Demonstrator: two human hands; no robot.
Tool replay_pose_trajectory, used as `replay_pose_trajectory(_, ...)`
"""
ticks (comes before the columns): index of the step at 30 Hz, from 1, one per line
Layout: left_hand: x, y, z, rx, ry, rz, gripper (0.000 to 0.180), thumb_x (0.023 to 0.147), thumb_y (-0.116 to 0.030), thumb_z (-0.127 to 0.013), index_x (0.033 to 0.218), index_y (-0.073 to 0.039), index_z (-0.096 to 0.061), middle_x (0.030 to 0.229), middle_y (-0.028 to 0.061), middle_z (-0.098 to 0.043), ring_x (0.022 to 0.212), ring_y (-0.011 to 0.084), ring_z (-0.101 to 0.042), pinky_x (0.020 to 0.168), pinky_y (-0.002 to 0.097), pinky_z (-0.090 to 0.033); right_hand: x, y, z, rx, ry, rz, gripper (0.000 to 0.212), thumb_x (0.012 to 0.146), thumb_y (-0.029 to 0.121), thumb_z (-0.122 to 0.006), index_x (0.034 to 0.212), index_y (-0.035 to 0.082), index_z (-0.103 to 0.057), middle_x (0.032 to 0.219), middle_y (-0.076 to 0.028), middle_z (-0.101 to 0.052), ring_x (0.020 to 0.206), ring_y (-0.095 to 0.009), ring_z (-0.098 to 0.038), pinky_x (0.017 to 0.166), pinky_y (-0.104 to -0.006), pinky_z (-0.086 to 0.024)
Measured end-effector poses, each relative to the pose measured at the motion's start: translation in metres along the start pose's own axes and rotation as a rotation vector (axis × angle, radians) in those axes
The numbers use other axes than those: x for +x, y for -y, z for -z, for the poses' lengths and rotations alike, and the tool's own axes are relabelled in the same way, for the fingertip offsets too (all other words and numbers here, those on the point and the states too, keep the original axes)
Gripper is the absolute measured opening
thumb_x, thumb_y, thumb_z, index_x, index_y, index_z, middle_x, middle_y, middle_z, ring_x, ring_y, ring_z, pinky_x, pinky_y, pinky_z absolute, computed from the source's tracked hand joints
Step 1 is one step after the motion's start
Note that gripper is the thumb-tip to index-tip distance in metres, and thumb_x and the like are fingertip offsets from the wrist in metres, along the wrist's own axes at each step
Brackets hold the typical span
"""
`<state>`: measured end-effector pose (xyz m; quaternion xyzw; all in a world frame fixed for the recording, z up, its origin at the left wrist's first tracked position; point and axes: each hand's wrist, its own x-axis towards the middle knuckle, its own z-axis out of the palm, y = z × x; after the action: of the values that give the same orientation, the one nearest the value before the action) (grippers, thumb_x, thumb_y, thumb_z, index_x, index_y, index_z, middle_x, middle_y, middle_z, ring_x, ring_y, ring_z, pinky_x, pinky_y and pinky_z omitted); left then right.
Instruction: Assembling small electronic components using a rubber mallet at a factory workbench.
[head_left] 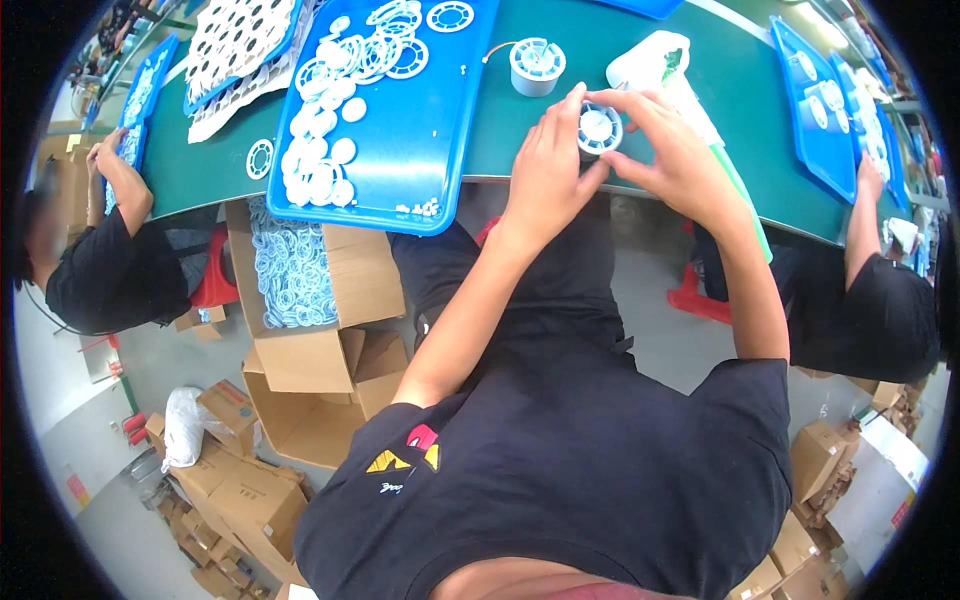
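A small round white plastic spool is held between both hands at the near edge of the green table. My left hand grips its left side and my right hand grips its right side with fingertips on the rim. A second white spool with a thin wire stands on the table just beyond. To the left lies a blue tray holding several white discs and white rings.
A white bag lies past my right hand. More blue trays sit at right and far left. A person in black sits on each side. Open cardboard boxes, one filled with white rings, stand on the floor at left.
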<state>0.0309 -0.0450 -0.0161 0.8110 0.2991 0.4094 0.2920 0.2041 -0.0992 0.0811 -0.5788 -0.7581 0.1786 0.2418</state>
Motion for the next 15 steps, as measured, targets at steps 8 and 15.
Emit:
replay_pose_trajectory(8, -0.002, -0.004, -0.001, 0.057, -0.022, -0.035, 0.093, 0.082, -0.022, -0.083, 0.157, 0.002, -0.033, 0.147, 0.0265, -0.048, 0.124, 0.0451, -0.059, 0.102, 0.0483, -0.051, -0.011, 0.002, -0.004, 0.029, -0.108, -0.072, 0.055, 0.089, 0.017, -0.076, 0.139, 0.005, -0.059, 0.132, -0.019, -0.064, 0.124, -0.039, -0.059, 0.107, -0.0458, -0.046)
replay_pose_trajectory(15, -0.004, -0.004, -0.004, 0.022, -0.045, 0.014, 0.093, 0.079, -0.010, -0.085, 0.156, 0.002, -0.034, 0.134, 0.0250, -0.060, 0.116, 0.0431, -0.063, 0.099, 0.0466, -0.052, -0.011, 0.008, -0.013, -0.022, -0.154, -0.106, 0.055, 0.088, 0.020, -0.080, 0.137, 0.004, -0.062, 0.132, -0.019, -0.065, 0.125, -0.037, -0.060, 0.105, -0.0437, -0.048)
